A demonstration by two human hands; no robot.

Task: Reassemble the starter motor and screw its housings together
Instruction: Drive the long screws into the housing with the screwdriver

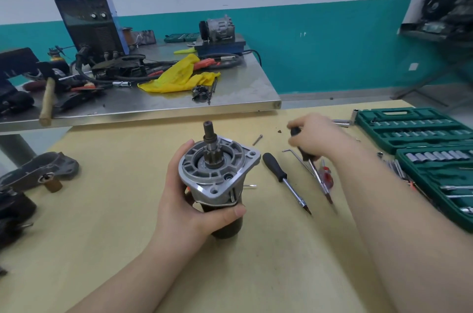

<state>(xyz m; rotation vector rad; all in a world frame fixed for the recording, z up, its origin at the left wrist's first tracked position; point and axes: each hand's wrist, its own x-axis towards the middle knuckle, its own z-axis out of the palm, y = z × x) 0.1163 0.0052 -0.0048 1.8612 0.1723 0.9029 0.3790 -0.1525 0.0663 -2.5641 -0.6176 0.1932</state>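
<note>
Head view: the left hand (pixel 189 200) wraps around the dark cylindrical body of the grey starter motor (pixel 217 174), held upright over the pale wooden bench (pixel 102 248), shaft pointing up. To its right, the right hand (pixel 313 135) closes on a black-handled screwdriver (pixel 305 154), blurred, apparently tip down. A loose long screw (pixel 257 139) lies between them.

The starter motor (pixel 217 172) shows matt cast metal, the table (pixel 128 210) smooth pale wood — the socket case (pixel 409 128) green plastic.
</note>
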